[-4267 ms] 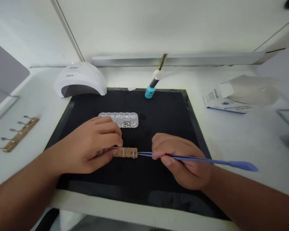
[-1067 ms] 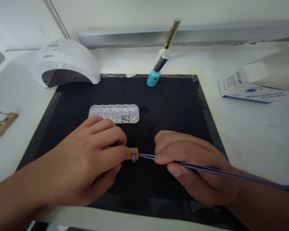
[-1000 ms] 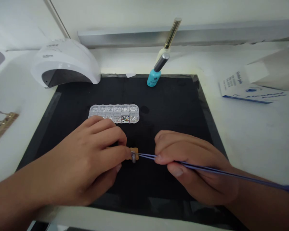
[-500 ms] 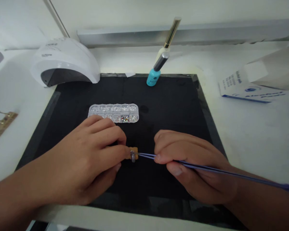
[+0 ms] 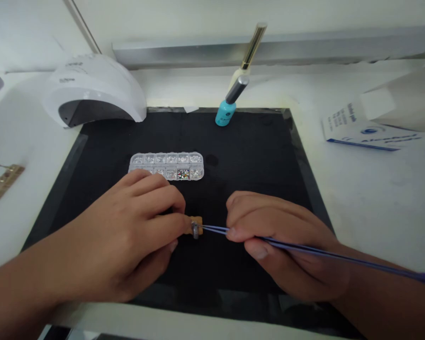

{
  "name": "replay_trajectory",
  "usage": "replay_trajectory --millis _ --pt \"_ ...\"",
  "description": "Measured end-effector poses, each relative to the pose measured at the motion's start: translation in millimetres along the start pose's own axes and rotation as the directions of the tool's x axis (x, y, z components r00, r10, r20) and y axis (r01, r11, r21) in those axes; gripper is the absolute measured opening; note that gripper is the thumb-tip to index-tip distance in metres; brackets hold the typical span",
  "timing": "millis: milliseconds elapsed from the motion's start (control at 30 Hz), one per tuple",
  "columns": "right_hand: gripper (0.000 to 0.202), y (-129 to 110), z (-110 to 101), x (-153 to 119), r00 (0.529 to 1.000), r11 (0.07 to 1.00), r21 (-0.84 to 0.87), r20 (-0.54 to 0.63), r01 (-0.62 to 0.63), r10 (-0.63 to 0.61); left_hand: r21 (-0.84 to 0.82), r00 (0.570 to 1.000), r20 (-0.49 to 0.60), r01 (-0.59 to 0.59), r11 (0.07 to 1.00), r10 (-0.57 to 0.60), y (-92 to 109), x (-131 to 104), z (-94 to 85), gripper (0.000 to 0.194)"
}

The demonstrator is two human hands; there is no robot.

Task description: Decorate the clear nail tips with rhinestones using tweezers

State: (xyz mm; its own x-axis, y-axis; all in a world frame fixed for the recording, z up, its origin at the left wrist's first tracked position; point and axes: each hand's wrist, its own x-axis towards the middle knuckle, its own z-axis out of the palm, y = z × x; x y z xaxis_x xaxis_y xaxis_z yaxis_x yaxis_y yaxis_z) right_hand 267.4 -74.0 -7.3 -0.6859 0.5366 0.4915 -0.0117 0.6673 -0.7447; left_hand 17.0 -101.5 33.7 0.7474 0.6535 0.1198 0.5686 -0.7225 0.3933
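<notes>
My left hand (image 5: 138,231) is closed around a small tan block (image 5: 199,222), its index fingertip at the block's left side. A small grey, curved piece (image 5: 195,230) sits at the front of the block. My right hand (image 5: 279,236) pinches long purple tweezers (image 5: 304,248) between thumb and fingers. The tweezer tips point left and reach the grey piece; whether they grip anything is too small to tell. Behind my left hand lies a clear, divided case (image 5: 167,165) of tiny stones, partly covered by my fingers.
A black mat (image 5: 255,156) lies under both hands. Behind it stand a white domed lamp (image 5: 95,87), a turquoise bottle (image 5: 225,112) and a gold-capped bottle (image 5: 254,47). A white box (image 5: 368,127) is at right, a wooden strip (image 5: 3,186) at left.
</notes>
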Motion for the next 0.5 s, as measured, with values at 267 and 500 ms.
replay_trajectory --millis 267,500 --pt "0.013 -0.2 -0.2 0.2 1.0 1.0 0.008 -0.008 0.019 -0.018 -0.008 1.0 0.007 0.0 1.0 0.0 1.2 -0.5 0.0 0.02" --pt "0.015 0.0 0.5 1.9 1.0 0.999 0.039 -0.01 0.015 -0.015 -0.006 1.0 0.008 0.003 1.0 -0.003 0.6 0.5 -0.4 0.02"
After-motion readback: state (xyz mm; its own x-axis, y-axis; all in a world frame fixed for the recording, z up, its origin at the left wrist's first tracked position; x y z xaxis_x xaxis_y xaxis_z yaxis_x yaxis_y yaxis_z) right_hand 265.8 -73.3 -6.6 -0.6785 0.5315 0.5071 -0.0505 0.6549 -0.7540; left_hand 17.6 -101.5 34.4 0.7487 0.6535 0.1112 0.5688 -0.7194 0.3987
